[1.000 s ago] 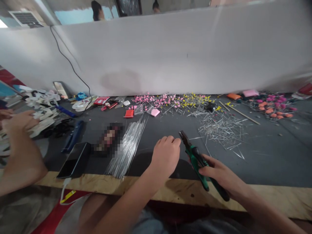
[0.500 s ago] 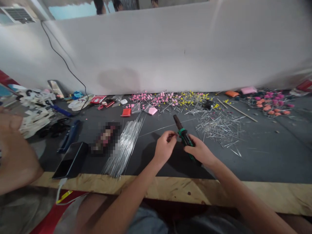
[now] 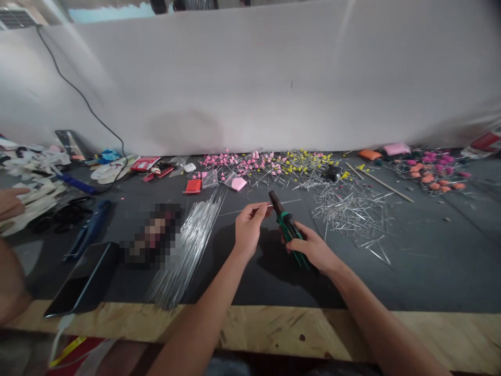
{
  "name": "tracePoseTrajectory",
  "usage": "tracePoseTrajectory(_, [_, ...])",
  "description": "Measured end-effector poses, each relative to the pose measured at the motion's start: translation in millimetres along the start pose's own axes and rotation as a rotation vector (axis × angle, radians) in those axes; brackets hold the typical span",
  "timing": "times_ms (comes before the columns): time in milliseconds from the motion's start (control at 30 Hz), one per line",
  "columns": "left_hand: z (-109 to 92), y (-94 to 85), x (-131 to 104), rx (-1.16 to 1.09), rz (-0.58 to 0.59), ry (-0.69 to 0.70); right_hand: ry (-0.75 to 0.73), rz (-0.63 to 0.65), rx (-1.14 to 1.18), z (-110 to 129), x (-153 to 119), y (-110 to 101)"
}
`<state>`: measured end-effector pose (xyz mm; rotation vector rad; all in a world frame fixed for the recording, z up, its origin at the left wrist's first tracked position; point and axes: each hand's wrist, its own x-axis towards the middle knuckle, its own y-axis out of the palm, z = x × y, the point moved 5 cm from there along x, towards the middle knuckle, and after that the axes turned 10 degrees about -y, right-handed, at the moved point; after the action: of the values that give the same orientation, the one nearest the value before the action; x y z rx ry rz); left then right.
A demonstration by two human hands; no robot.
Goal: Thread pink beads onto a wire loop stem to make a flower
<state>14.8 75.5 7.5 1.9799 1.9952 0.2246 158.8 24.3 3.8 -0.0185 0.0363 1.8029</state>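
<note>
A thin silvery wire [image 3: 291, 201] runs through the pinched fingers of my left hand [image 3: 248, 227]. In my right hand [image 3: 311, 248] is a pair of pliers [image 3: 288, 225] with green and black handles, their dark jaws pointing up and left. The jaws lie across the wire just right of my left fingertips; whether they grip it I cannot tell. Left of my hands lies a bundle of long straight wires [image 3: 191, 243]. On the right is a loose heap of short wire pieces [image 3: 350, 209].
Pink-tipped stems [image 3: 242, 161] and yellow-tipped stems [image 3: 307, 162] line the wall, with orange and magenta ones [image 3: 438, 172] farther right. A phone [image 3: 80, 284], a blue stapler-like tool [image 3: 88, 230] and another person's hand [image 3: 13, 203] are at left. The wooden table edge [image 3: 289, 334] runs in front.
The view has shifted, so the table things sit farther left. My left hand has drawn a little away from the pliers, and the wire now shows across the jaws.
</note>
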Motion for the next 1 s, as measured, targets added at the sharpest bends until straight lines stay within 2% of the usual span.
tracePoseTrajectory(200, [13.3, -5.0, 4.6, -0.07, 0.011, -0.052, 0.123, -0.047, 0.196, -6.7, -4.1, 3.2])
tracePoseTrajectory(367, [17.0, -7.1, 6.2, -0.097, 0.023, -0.036, 0.14, -0.03, 0.204, -5.1, -5.0, 4.3])
tracePoseTrajectory(633, [14.7, -8.3, 4.9, 0.015, 0.01, 0.012, 0.204, -0.05, 0.22, -4.5, -8.9, 6.9])
tracePoseTrajectory(900, [13.0, -3.2, 2.8, -0.051, 0.05, -0.019, 0.159, -0.05, 0.391, -7.2, -7.7, 7.8])
tracePoseTrajectory(1000, [14.0, -1.5, 1.9, -0.053, 0.067, -0.033, 0.174, -0.052, 0.367, -7.4, -7.4, 6.6])
